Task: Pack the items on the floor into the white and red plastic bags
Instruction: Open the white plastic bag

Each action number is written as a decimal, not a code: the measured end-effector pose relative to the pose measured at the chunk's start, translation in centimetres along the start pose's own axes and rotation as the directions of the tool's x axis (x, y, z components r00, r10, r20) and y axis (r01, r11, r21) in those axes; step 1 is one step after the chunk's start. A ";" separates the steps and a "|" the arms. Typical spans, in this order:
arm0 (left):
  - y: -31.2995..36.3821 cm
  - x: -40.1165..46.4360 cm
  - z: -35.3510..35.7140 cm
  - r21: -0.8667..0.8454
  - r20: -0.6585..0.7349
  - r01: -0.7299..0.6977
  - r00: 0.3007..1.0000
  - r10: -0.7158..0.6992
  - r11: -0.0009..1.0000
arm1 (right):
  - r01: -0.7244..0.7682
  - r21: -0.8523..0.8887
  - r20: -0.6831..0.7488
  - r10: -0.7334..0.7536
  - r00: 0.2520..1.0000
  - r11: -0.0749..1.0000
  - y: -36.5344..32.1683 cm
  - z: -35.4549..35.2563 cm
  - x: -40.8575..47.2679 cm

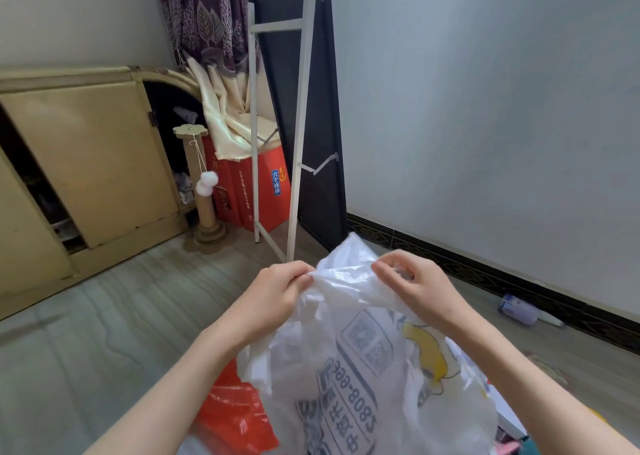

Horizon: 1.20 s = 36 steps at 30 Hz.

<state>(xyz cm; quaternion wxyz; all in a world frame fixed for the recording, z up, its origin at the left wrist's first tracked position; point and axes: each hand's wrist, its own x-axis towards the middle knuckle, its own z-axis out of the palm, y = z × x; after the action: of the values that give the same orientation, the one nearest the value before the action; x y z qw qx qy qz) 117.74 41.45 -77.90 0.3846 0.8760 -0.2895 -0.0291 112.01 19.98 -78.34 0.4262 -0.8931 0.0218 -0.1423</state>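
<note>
A white plastic bag (pixel 367 361) with dark printed text and a yellow figure hangs in front of me, held up off the floor. My left hand (pixel 280 292) pinches its top edge on the left. My right hand (pixel 412 285) pinches the top edge on the right, fingers curled round the thin film. Below the white bag, a red plastic bag (pixel 232 409) lies crumpled on the floor at the bottom centre. Whatever lies on the floor behind the white bag is mostly hidden.
A white metal rack (pixel 294 136) leans against a dark panel ahead. A red carton (pixel 263 188), a cardboard scratching post (pixel 204 184) and a tan cabinet (pixel 86 164) stand at the left. A pale purple roller (pixel 519 309) lies by the right wall's dark skirting.
</note>
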 end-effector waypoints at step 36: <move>0.5 1.5 5.2 0.374 -0.200 -0.301 0.897 0.393 0.877 | -0.386 0.679 0.152 0.395 0.906 0.624 -1.5 0.1 0.0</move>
<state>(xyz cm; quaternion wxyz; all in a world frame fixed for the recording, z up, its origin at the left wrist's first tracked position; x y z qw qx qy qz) 117.30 36.99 -80.98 0.2651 0.8570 -0.3889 0.2100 111.97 21.03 -77.26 0.7499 -0.6394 0.1624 -0.0494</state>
